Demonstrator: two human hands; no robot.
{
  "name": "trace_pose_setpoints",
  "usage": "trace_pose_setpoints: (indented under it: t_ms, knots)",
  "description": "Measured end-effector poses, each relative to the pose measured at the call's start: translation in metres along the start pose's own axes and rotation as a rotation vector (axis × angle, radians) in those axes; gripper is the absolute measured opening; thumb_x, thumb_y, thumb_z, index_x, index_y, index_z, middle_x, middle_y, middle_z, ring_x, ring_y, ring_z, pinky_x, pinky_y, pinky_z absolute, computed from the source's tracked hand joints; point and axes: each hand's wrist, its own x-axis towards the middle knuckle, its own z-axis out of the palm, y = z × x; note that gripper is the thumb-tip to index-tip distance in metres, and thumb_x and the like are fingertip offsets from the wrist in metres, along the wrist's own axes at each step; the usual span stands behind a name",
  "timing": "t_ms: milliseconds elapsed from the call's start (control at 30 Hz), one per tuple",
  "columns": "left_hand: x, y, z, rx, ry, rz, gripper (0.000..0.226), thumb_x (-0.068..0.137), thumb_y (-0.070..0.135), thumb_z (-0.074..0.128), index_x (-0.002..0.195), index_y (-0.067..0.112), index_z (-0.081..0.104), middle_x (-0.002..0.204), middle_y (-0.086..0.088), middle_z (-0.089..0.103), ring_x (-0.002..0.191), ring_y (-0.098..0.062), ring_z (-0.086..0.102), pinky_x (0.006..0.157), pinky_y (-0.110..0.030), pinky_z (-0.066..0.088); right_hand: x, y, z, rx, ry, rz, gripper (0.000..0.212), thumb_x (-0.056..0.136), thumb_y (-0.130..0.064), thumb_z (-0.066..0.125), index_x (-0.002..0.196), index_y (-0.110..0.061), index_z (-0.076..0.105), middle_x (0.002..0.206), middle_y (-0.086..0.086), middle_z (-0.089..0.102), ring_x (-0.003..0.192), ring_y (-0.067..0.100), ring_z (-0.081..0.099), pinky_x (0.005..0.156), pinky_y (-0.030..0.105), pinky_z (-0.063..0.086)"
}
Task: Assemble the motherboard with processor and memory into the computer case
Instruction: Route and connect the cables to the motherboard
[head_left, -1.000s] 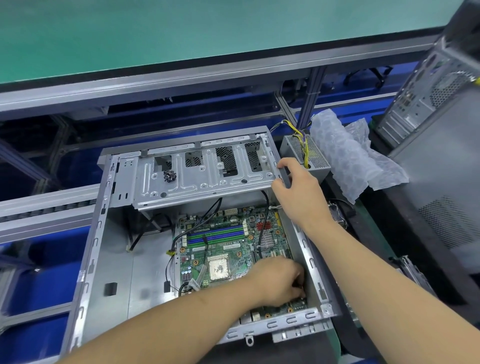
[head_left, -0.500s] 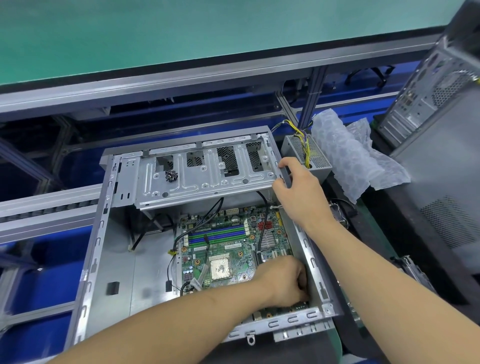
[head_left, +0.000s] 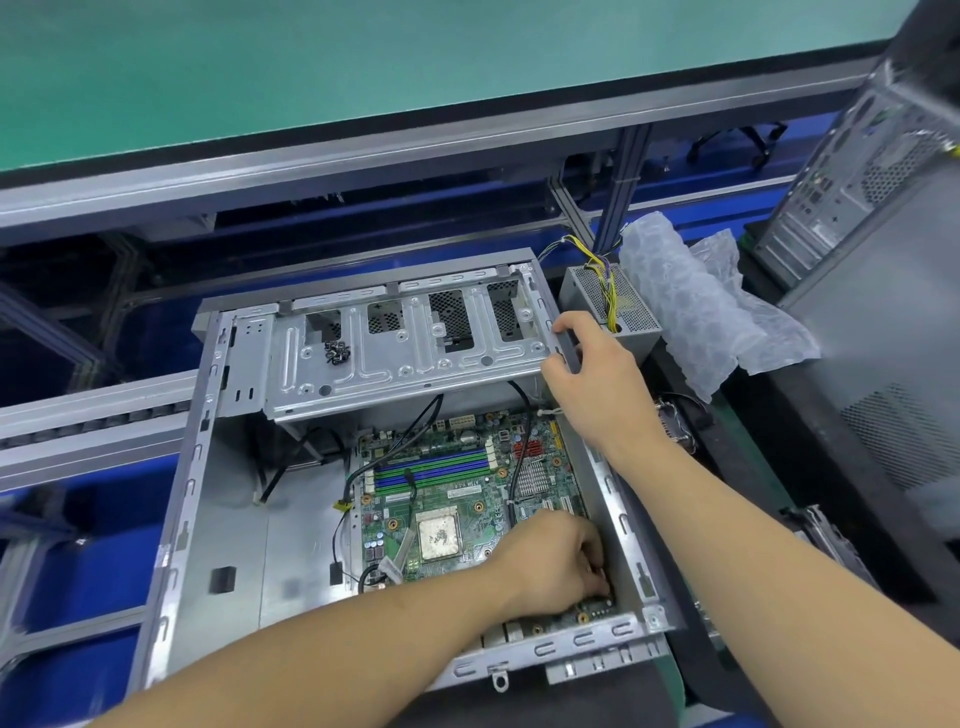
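Open grey sheet-metal computer case (head_left: 218, 519) lies on its side on the bench, cavity facing up. Green motherboard (head_left: 457, 499) sits flat on the case floor at about 4 o'clock within the cavity, its right edge just beside the right wall. Square silver processor (head_left: 439, 535) is seated near board centre; blue and green memory slots (head_left: 431, 467) lie at 12 o'clock from it. I cannot tell whether modules are fitted. Left hand (head_left: 558, 566) is curled down over the board's near right corner, fingertips (head_left: 600, 577) tucked against the wall; whether they pinch the board edge or some small part is hidden, so its grasp cannot be told. Right hand (head_left: 597, 384) grips the case's upper right rim, thumb and fingers wrapped over the edge beside the perforated silver drive-bay bracket (head_left: 405, 343). Small black screws (head_left: 336, 352) rest in a heap on that bracket, at 11 o'clock from the board. Grey power supply with yellow wires (head_left: 618, 306) stands outside the case at 1 o'clock. Judgement: step in hand is nudging the board home so the mounting holes meet the standoffs. To do it well: keep the case braced, push from the board edge only, keep the loose black cables (head_left: 514, 467) from under it, and check alignment before reaching for screws.
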Motion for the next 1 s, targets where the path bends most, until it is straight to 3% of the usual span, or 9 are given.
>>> trace_pose_setpoints:
  t_ms: [100,333,600,800,1000]
  knots:
    - [-0.003,0.0,-0.002,0.011,0.02,0.019,0.008,0.083,0.027,0.075,0.083,0.023,0.068,0.077,0.006,0.065,0.07,-0.015,0.06,0.06,-0.022,0.047,0.0,0.0,0.0,0.008,-0.001,-0.002,0.024,0.094,-0.028,0.052,0.118,-0.032,0.05,0.089,0.002,0.055,0.07,0.02,0.05,0.059,0.034,0.04]
    - [-0.003,0.002,-0.004,0.031,0.014,0.009,0.016,0.085,0.032,0.076,0.097,0.022,0.074,0.092,0.002,0.072,0.084,-0.02,0.066,0.07,-0.029,0.055,0.0,-0.001,0.0,0.016,-0.011,0.001,0.023,0.094,-0.027,0.052,0.116,-0.033,0.05,0.091,0.004,0.057,0.073,0.022,0.052,0.061,0.035,0.041]
    - [0.001,0.01,-0.003,0.062,0.014,-0.024,0.01,0.083,0.024,0.071,0.073,0.024,0.068,0.075,0.005,0.065,0.079,-0.021,0.066,0.07,-0.038,0.06,0.0,-0.002,-0.001,0.007,-0.015,-0.003,0.023,0.094,-0.027,0.052,0.116,-0.031,0.049,0.091,0.005,0.057,0.072,0.023,0.051,0.061,0.036,0.043]
    - [0.005,0.012,-0.004,0.012,-0.003,-0.081,0.006,0.083,0.025,0.076,0.079,0.02,0.074,0.084,0.002,0.072,0.082,-0.02,0.068,0.073,-0.037,0.06,-0.001,-0.003,-0.002,-0.003,-0.014,0.002,0.024,0.093,-0.026,0.052,0.116,-0.031,0.049,0.09,0.004,0.056,0.072,0.022,0.053,0.063,0.039,0.047]
    - [0.002,0.017,-0.002,0.143,0.036,-0.093,0.029,0.083,0.02,0.07,0.063,0.023,0.048,0.072,0.003,0.056,0.078,-0.025,0.061,0.063,-0.033,0.054,0.0,-0.003,-0.002,-0.008,-0.013,0.004,0.024,0.093,-0.028,0.052,0.116,-0.032,0.048,0.091,0.004,0.057,0.072,0.021,0.054,0.061,0.037,0.045]
